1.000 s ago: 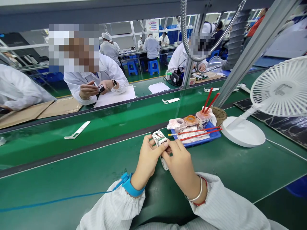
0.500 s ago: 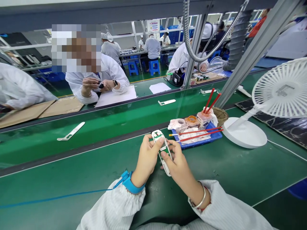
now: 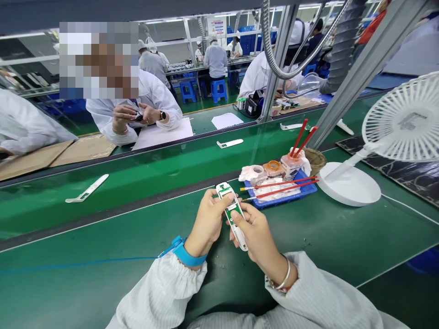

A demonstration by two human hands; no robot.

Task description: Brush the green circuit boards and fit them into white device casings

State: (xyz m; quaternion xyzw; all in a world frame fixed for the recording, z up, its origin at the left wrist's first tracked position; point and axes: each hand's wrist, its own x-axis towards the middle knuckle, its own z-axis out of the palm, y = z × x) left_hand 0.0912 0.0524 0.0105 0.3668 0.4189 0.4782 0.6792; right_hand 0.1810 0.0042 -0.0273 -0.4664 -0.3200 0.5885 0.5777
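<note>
A long white plastic housing (image 3: 242,236) with a green circuit board (image 3: 234,214) inside is held above the green bench, tilted with its far end to the left. My left hand (image 3: 211,214) is closed on its upper left side, the thumb lying across the board. On the right side my right hand (image 3: 253,227) grips the lower part, thumb pressed on the board. The fingers beneath the housing are partly hidden. A blue wrist strap (image 3: 188,254) with a cord is around my left wrist.
Beyond my hands stands a blue tray (image 3: 279,201) with small jars and red-handled brushes. A white fan (image 3: 350,185) is at the right. Similar white housings (image 3: 89,187) lie on the green conveyor belt (image 3: 154,176). Across it, a co-worker in white (image 3: 156,93) handles a small dark part.
The housings on the belt have shifted left in view. My hands keep hold of the housing, with the right thumb still on the board. The view has tilted slightly.
</note>
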